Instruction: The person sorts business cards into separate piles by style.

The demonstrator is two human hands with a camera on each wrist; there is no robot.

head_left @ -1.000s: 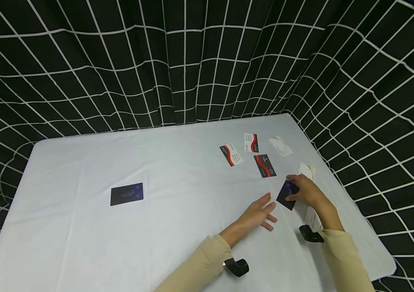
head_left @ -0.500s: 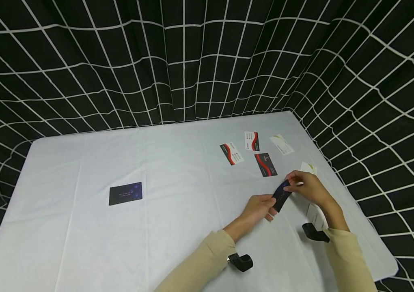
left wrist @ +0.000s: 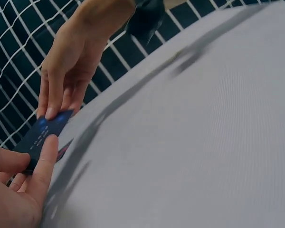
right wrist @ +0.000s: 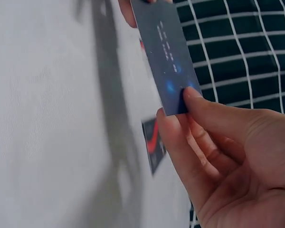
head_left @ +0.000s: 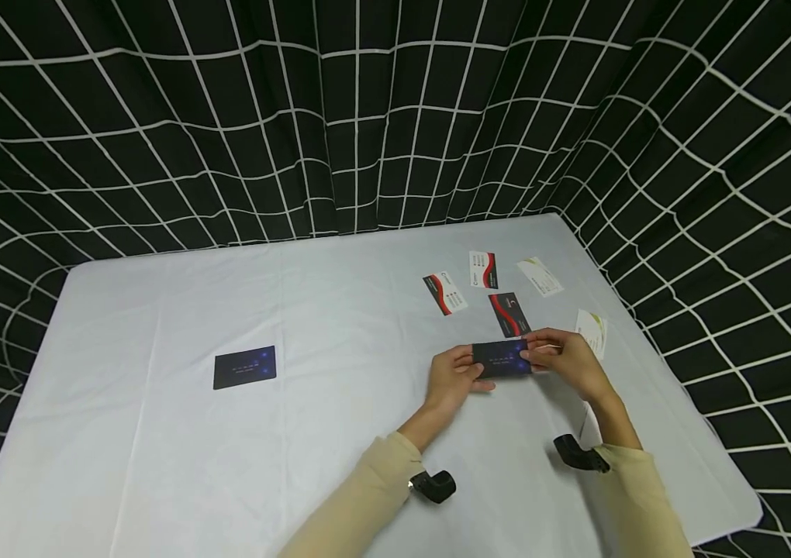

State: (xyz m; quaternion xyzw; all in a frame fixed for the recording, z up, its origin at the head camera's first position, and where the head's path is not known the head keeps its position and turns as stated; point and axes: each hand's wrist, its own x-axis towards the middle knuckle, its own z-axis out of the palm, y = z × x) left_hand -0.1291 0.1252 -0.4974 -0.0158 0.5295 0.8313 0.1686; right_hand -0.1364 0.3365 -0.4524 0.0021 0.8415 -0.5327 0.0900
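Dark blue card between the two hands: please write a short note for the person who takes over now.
Left hand: pinches the left end of the dark blue card.
Right hand: pinches its right end; the card is held above the white table.
Lying flat: a matching dark blue card far left; five other cards, among them a black and red card and a white and green card, at the right.
Done: card picked up, shared grip.
Left: card not yet set down.

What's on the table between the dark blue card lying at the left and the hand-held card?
Nothing: head view shows bare white tablecloth between the lying card and the held card.
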